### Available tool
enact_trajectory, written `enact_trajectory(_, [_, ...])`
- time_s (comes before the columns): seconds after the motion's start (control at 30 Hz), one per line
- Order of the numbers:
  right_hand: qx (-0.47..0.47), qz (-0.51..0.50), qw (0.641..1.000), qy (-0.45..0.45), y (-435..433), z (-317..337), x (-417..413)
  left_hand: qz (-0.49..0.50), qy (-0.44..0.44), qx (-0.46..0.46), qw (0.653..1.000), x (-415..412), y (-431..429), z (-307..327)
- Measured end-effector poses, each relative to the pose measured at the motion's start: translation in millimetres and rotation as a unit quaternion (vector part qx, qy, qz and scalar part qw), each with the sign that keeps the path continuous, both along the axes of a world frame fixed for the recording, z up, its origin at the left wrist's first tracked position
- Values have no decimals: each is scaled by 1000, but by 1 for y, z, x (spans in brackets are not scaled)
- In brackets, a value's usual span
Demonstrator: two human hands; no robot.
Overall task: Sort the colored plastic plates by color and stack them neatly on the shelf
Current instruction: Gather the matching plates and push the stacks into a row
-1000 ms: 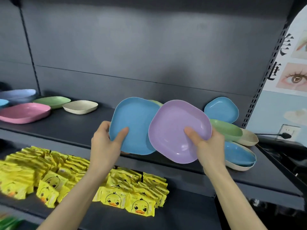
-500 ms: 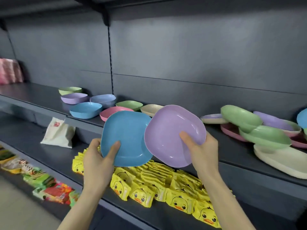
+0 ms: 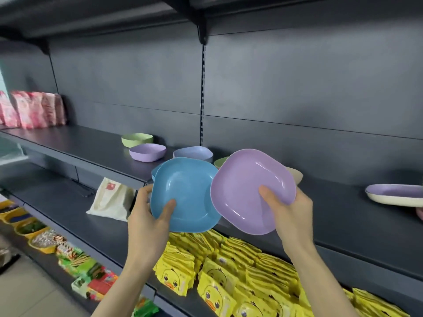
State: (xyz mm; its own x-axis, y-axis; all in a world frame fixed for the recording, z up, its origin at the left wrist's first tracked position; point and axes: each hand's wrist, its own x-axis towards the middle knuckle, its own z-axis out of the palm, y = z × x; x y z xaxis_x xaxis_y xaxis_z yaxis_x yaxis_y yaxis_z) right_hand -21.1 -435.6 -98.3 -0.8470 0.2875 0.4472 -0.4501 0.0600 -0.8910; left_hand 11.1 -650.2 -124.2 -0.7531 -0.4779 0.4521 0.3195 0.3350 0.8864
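Both plates have come up and closer since a moment ago, and the view has swung left, so the heap of green plates off to the right has dropped out of sight. Left hand (image 3: 148, 216) has the blue plate (image 3: 190, 193) by its lower-left rim: thumb (image 3: 169, 207) pressed onto the inside, fingers (image 3: 145, 191) curled round the back edge. Firm grip. Right of the blue plate, the right hand (image 3: 290, 216) holds the purple plate (image 3: 247, 186) the same way, thumb on the inner face and the rest of the hand wrapped behind. Both are off the shelf (image 3: 80, 143), tilted with their hollow sides toward the camera, and the purple rim overlaps the blue plate's right edge.

Behind the blue plate, on the shelf, 3 bowls show: a green bowl (image 3: 136, 139) farthest back and left, a purple bowl (image 3: 147, 152) just nearer, a lavender bowl (image 3: 192, 153) directly above the blue rim. Far right of the blue plate, a cream plate (image 3: 393, 201) with a purple one nested in it lies on the same shelf.

Left of the blue plate and 1 level lower, a white bag (image 3: 109, 202) lies flat. Below it, yellow duck packets (image 3: 229, 271) crowd the lower shelf. Far up-left, pink packets (image 3: 34, 108) stand in a row.
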Motion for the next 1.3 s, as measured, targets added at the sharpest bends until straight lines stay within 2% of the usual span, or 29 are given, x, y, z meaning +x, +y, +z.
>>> enact_trajectory(0.2, [-7, 3, 1000, -16, -48, 3, -77, -27, 22, -44, 998, -78, -49, 10])
enact_trajectory(0.4, [4, -22, 999, -47, -84, 1, -146, -52, -30, -44, 997, -152, -94, 17])
enact_trajectory(0.53, [6, -50, 997, -59, -96, 0, -168, -86, -67, -88, 990, -183, -113, 18])
enact_trajectory(0.73, [23, -112, 991, -67, -119, 1, -185, -162, -109, -180, 964, -222, -136, 17])
enact_trajectory(0.93, [27, -177, 981, -70, -144, -1, -185, -192, -171, -278, 925, -250, -153, 6])
enact_trajectory(1.2, [58, -213, 972, -82, -162, -4, -189, -266, -219, -280, 896, -265, -155, 1])
enact_trajectory(1.3, [64, -207, 973, -80, -167, 1, -193, -303, -198, -240, 901, -269, -159, -1])
